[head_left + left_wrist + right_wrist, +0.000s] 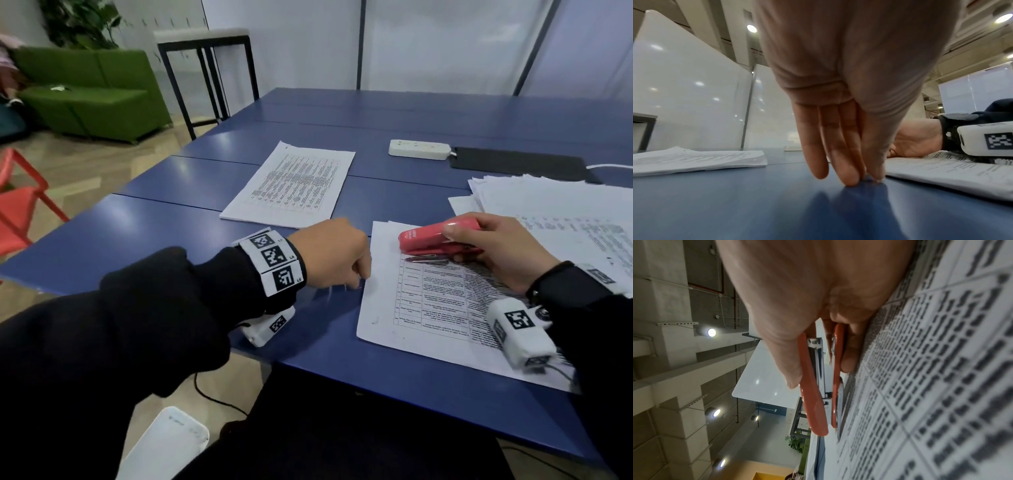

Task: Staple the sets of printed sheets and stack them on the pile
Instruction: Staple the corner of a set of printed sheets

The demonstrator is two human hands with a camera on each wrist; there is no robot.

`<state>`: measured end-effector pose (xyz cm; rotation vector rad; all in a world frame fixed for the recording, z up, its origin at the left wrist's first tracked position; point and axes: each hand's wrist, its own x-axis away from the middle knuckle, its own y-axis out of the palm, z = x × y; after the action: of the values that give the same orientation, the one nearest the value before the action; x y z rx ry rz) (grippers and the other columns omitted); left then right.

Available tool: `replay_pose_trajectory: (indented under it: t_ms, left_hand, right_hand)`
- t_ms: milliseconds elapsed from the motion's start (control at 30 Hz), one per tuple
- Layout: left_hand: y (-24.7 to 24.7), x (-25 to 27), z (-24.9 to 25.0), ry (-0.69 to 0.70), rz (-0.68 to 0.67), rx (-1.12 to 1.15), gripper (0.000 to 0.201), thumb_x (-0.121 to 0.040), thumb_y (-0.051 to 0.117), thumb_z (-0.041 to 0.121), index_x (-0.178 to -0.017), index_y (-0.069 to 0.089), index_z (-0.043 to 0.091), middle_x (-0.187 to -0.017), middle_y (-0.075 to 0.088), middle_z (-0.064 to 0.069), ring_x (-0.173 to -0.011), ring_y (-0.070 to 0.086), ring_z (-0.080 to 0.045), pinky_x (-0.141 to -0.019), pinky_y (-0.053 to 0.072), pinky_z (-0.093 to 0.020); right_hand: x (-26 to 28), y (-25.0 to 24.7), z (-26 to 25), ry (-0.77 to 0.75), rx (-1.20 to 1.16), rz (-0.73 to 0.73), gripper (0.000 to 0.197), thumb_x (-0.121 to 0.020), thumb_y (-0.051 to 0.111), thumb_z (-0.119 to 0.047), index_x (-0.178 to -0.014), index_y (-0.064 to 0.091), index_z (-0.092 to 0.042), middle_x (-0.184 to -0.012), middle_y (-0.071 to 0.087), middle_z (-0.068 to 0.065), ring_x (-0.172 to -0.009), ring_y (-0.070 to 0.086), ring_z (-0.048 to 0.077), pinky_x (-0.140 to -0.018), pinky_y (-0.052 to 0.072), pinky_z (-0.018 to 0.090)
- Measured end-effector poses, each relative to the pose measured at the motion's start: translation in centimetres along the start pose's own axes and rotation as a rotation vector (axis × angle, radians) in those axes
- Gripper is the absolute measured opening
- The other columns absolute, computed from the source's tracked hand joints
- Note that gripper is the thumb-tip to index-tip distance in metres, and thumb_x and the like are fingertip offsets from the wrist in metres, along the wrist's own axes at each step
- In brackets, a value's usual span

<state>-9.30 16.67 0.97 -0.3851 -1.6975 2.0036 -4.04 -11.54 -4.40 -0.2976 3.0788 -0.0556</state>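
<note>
Item: red stapler, gripped in the right hand, thumb on top, fingers beneath, mouth at the far left corner of the set of printed sheets on the blue table; long axis runs leftward along the set's far edge. Left hand: fingers extended, tips touching the table just beside the set's left edge, holding nothing. Stapled pile lies farther off, nearer the left hand. Stapler lettering and sheet print illegible.
</note>
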Motion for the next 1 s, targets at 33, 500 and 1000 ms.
replay_pose_trajectory:
  t_ms: [33, 500, 1000]
  left_hand:
    - [0.0, -0.1, 0.1, 0.013, -0.007, -0.014, 0.018, -0.083, 0.076, 0.020, -0.098, 0.083, 0.028, -0.084, 0.078, 0.011, -0.076, 0.057, -0.005, -0.079, 0.056, -0.032]
    - [0.0, -0.3, -0.5, 0.138, -0.011, -0.095, 0.017, -0.088, 0.066, 0.019, -0.088, 0.082, 0.024, -0.075, 0.075, 0.014, -0.063, 0.059, -0.003, -0.074, 0.054, -0.033]
    - [1.0, -0.4, -1.2, 0.093, -0.055, -0.171, 0.009, -0.077, 0.068, 0.028, -0.073, 0.062, 0.022, -0.066, 0.064, 0.008, -0.060, 0.049, -0.005, -0.067, 0.055, -0.034]
  right_hand:
    - [0.0, 0.1, -0.1, 0.007, -0.001, 0.001, 0.067, -0.048, 0.093, -0.047, -0.099, 0.076, -0.008, -0.080, 0.074, 0.004, -0.064, 0.065, 0.014, -0.058, 0.055, 0.020]
    - [0.0, -0.2, 0.0, -0.018, -0.007, -0.017, 0.078, -0.033, 0.098, -0.063, -0.090, 0.080, -0.015, -0.085, 0.076, 0.006, -0.070, 0.070, 0.014, -0.060, 0.056, 0.022]
    - [0.4, 0.0, -0.5, -0.006, 0.017, -0.017, 0.085, -0.029, 0.098, -0.066, -0.093, 0.079, -0.013, -0.084, 0.075, 0.005, -0.069, 0.069, 0.014, -0.059, 0.056, 0.021]
